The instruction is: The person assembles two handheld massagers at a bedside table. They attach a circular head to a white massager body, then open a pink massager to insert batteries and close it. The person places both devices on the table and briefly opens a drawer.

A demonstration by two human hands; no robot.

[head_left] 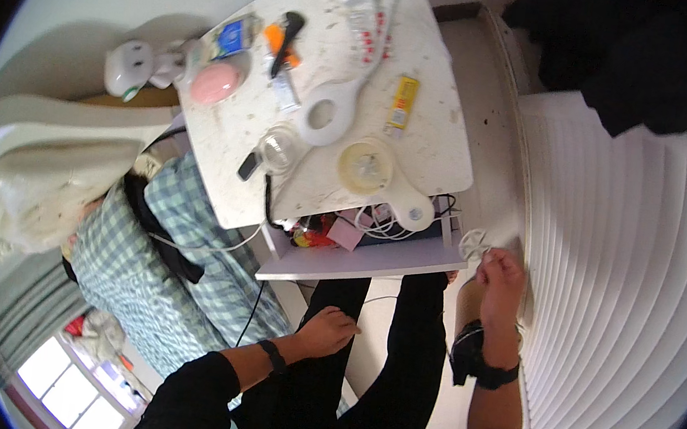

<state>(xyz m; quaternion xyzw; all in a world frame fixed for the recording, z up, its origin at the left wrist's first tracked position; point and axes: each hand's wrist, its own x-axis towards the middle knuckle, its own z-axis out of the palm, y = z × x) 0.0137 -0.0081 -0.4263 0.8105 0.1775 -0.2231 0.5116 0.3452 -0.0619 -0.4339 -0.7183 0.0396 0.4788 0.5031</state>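
Observation:
My right hand (pixel 501 275) is closed, pinching a small white fan blade (pixel 474 245) with several vanes, beside the right end of the open drawer. My left hand (pixel 330 330) lies on my left thigh with its fingers loosely bent and nothing visible in it. On the white table (pixel 263 181) above the drawer is a white handheld fan casing (pixel 411 207) with a round, yellowish inside. Beyond it lies another white round piece (pixel 344 96) with an opening in its middle and a long handle.
The pulled-out drawer (pixel 371 266) holds cables and small items. On the table are a clear glass jar (pixel 279 149), a pink oval object (pixel 216 82), a black-handled tool (pixel 288 41) and a yellow packet (pixel 403 102). A checked bed cover (pixel 152 278) is at left, a white pleated curtain (pixel 604 284) at right.

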